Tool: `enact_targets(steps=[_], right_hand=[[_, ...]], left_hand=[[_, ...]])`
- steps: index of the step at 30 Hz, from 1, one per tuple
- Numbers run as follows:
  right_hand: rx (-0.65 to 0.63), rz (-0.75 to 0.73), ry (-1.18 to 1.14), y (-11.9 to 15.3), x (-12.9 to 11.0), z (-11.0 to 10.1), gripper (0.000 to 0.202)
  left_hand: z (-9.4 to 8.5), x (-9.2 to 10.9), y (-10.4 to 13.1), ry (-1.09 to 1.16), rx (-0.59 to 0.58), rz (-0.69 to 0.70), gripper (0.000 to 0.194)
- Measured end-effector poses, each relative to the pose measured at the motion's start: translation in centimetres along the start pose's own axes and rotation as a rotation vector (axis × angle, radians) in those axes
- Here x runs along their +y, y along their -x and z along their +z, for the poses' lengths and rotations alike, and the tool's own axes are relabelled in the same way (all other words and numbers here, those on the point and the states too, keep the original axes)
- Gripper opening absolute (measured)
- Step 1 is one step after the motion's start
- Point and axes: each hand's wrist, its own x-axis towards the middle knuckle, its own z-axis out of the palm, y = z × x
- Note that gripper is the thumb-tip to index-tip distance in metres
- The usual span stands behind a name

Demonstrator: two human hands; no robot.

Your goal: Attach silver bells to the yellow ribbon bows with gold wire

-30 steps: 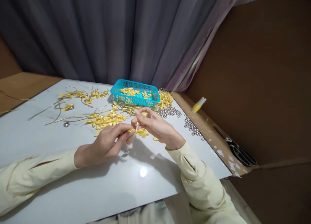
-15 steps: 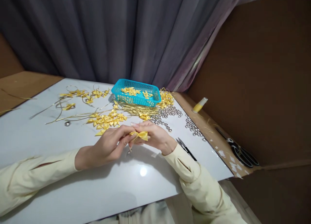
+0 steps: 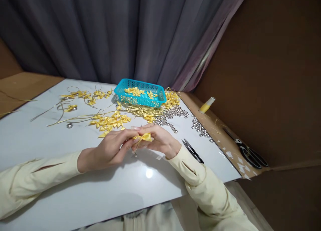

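My left hand (image 3: 111, 149) and my right hand (image 3: 162, 140) meet above the white board. Between them is a yellow ribbon bow (image 3: 144, 137), pinched by the fingers of both. A thin gold cord with a small silver bead (image 3: 135, 154) hangs below the bow. Just beyond my hands lie a pile of yellow bows (image 3: 111, 121) and a bundle of gold cords (image 3: 141, 110). Silver beads (image 3: 175, 113) are scattered to the right of the bundle. My right fingers are partly hidden behind the bow.
A turquoise basket (image 3: 142, 101) with yellow bows stands at the back. Corded bows (image 3: 81, 95) lie back left. Small snips (image 3: 192, 151) are beside my right sleeve. Black scissors (image 3: 250, 156), paper scraps and a yellow-and-white spool (image 3: 207, 105) sit along the brown right edge.
The view has shifted slightly. Both hands keep nearly the same pose, and the bow between them has turned a little.
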Motion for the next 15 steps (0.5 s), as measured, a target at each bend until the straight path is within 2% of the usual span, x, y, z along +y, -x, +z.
enact_targets(steps=[6, 8, 12, 15], right_hand=[[-0.02, 0.019, -0.012, 0.0, 0.1, 0.3, 0.024], [-0.013, 0.017, -0.023, -0.2, 0.0, 0.0, 0.032], [0.025, -0.015, -0.033, -1.0, -0.3, -1.7, 0.06], [0.073, -0.057, -0.04, -1.6, -0.6, -3.4, 0.062]], left_hand=[[-0.2, 0.0, 0.1, 0.017, -0.045, 0.018, 0.02], [-0.2, 0.2, 0.5, 0.049, -0.088, 0.047, 0.019], [-0.2, 0.7, 1.0, 0.147, -0.243, 0.197, 0.021], [-0.3, 0.8, 0.7, 0.17, -0.274, 0.171, 0.02]])
